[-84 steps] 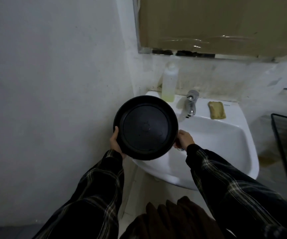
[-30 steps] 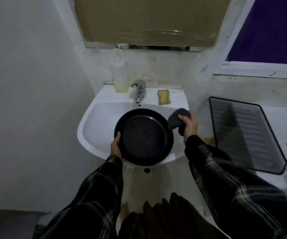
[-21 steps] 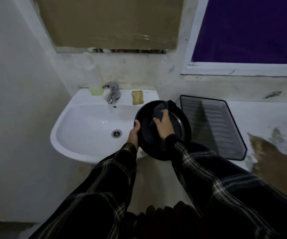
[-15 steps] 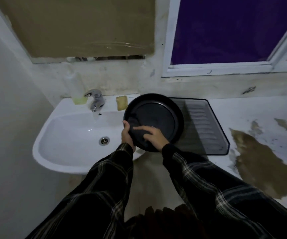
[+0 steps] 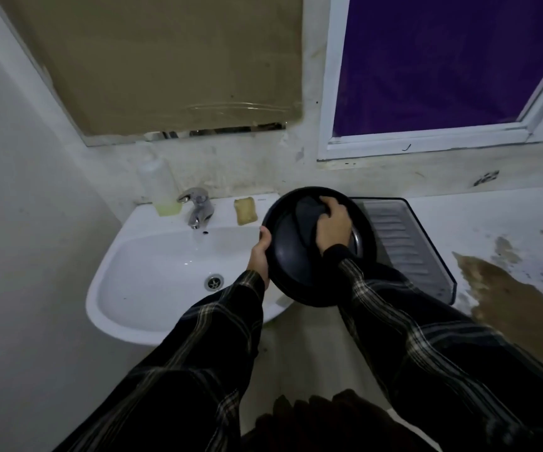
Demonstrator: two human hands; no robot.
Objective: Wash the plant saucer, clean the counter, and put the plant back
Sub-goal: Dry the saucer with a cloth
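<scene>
White sink (image 5: 123, 308) at centre left, basin holds only a drain (image 5: 214, 282) and a few water drops. On its back rim: pale bottle (image 5: 159, 187) with a little yellowish liquid at the bottom, chrome tap (image 5: 198, 210), yellow sponge (image 5: 246, 210). Dark ribbed drain tray (image 5: 407, 249) right of the sink, nothing in it that I can see.

Plant saucer (image 5: 296, 275) at frame centre, held in the air over the sink's right edge and the tray's left edge: black, round, raised rim, tilted so its inside faces the camera, a thin glint along the right inner rim. Left hand (image 5: 260, 252) grips the left rim, thumb over the edge. Right hand (image 5: 333, 225) is inside the saucer, fingers curled on a dark grey cloth (image 5: 307, 216) pressed against the upper inner surface (cloth bunched, shape hard to read).

White desk (image 5: 478, 223) runs right from the tray, with a big brown stain (image 5: 511, 298) at right and specks around it. Bare desk surface between the tray and the stain. Wall close at left, window (image 5: 442, 60) upper right, brown board (image 5: 165, 60) upper left.
</scene>
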